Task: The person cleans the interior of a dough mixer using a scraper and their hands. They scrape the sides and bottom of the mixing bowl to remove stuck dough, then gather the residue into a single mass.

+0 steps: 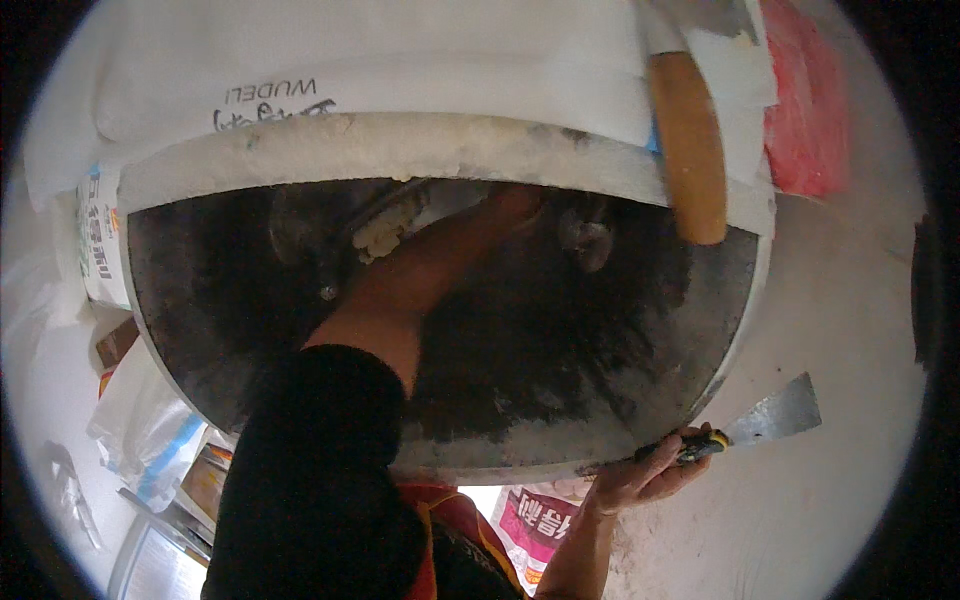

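Note:
A large dark metal tub (510, 360), apparently a dough mixer's bowl, opens in front of me. My left arm, in a black sleeve, reaches down into it. My left hand (517, 206) is deep inside, close under the far rim; its fingers are in shadow and what they touch is hidden. Beside the forearm, a pale lump of dough (379, 234) clings to a bar-like part inside. A round fitting (589, 238) shows on the tub's far inner side. At the near right rim, my right hand (660, 469) grips the dark handle of a putty knife (776, 412), its blade pointing right.
White woven sacks (420, 52) lie beyond the pale, dusty far ledge (360, 146). A wooden piece like a rolling pin (694, 150) overhangs that ledge at right. A red bag (806, 105) is farther right. Plastic bags (150, 420) and a printed sack (534, 525) sit low around the tub.

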Demonstrator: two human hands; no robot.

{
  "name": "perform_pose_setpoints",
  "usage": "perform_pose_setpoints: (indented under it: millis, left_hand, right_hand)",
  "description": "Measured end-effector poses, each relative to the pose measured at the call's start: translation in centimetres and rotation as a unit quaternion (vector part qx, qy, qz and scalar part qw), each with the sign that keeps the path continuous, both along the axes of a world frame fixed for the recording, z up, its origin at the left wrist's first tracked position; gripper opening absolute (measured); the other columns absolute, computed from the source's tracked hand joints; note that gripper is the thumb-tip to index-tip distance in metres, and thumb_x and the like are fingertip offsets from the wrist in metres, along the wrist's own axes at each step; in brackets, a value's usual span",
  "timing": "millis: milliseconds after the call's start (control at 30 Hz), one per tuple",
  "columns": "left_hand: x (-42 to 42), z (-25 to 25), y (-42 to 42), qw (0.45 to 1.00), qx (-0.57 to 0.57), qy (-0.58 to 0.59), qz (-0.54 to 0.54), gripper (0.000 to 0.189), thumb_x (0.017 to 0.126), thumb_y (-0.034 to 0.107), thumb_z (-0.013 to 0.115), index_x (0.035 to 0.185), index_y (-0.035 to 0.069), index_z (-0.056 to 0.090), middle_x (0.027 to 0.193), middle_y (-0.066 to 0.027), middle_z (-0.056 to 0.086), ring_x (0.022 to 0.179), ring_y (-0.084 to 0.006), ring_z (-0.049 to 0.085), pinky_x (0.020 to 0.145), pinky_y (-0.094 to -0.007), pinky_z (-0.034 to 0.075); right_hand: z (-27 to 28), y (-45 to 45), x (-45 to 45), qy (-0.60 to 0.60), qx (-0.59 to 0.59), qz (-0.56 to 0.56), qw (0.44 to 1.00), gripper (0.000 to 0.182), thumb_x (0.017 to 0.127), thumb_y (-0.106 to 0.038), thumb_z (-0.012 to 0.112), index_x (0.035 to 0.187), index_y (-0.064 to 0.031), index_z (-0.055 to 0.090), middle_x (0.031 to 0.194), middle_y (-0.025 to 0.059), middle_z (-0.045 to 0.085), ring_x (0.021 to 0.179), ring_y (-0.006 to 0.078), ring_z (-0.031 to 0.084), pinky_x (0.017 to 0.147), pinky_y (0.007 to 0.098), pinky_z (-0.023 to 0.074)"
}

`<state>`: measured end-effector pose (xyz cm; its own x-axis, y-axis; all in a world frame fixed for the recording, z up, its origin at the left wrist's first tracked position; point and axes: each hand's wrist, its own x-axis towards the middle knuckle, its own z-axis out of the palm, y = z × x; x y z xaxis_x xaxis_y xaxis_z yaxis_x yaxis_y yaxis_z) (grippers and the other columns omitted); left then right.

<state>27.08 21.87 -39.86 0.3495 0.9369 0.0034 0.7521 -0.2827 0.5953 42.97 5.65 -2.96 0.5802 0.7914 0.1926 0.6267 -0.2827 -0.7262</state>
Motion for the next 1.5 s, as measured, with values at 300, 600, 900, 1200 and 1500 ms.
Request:
perform_pose_setpoints:
  millis: [300,600,900,1200,1500]
  left_hand:
    - [3.3,-0.4,-7.7,0.998,0.034,-0.053,0.019,0.035,0.089,0.025,0.052,0.119,0.009,0.057,0.119,-0.0204,0.055,0.112,-0.035,0.052,0.091,-0.0478,0.046]
    - [-2.0,-1.1,-1.0,0.996,0.021,0.088,-0.009,0.034,0.08,0.022,0.057,0.11,0.006,0.062,0.114,-0.0186,0.058,0.104,-0.033,0.057,0.092,-0.0451,0.046]
    - [-5.0,8.0,-9.2,0.918,-0.375,0.008,-0.13,0.047,0.078,0.02,0.065,0.123,0.012,0.054,0.129,-0.0185,0.05,0.12,-0.0342,0.047,0.101,-0.0485,0.039]
    - [-7.6,21.5,-10.5,0.905,-0.344,0.06,-0.242,0.047,0.085,0.032,0.062,0.122,0.004,0.054,0.119,-0.0227,0.057,0.111,-0.0381,0.055,0.092,-0.0468,0.044]
    - [-31.3,44.0,-21.0,0.838,0.135,-0.205,0.488,0.022,0.09,0.01,0.048,0.105,0.001,0.061,0.106,-0.0122,0.063,0.096,-0.0228,0.061,0.087,-0.0339,0.046]
  right_hand:
    - [-1.0,0.3,0.9,0.006,0.033,0.014,0.999,0.047,0.091,-0.031,0.051,0.118,0.0067,0.044,0.113,0.0202,0.054,0.104,0.0278,0.054,0.089,0.0343,0.0423]
    - [-0.2,0.9,-0.7,0.01,0.039,0.026,0.999,0.046,0.092,-0.028,0.05,0.118,0.0078,0.041,0.112,0.021,0.05,0.103,0.0276,0.05,0.088,0.0377,0.0415]
    - [-0.2,-0.2,1.0,-0.087,0.016,0.022,0.996,0.045,0.094,-0.031,0.049,0.118,0.0077,0.046,0.111,0.0219,0.055,0.1,0.0296,0.056,0.087,0.0354,0.0444]
    - [-0.8,0.1,1.3,-0.037,0.048,0.119,0.991,0.04,0.097,-0.023,0.049,0.122,0.007,0.039,0.112,0.0189,0.051,0.099,0.0221,0.05,0.088,0.0321,0.04]
    - [1.2,-0.5,2.1,-0.028,-0.014,0.137,0.99,0.036,0.093,-0.019,0.053,0.118,0.0048,0.043,0.104,0.0155,0.05,0.093,0.0231,0.049,0.083,0.0326,0.0411]
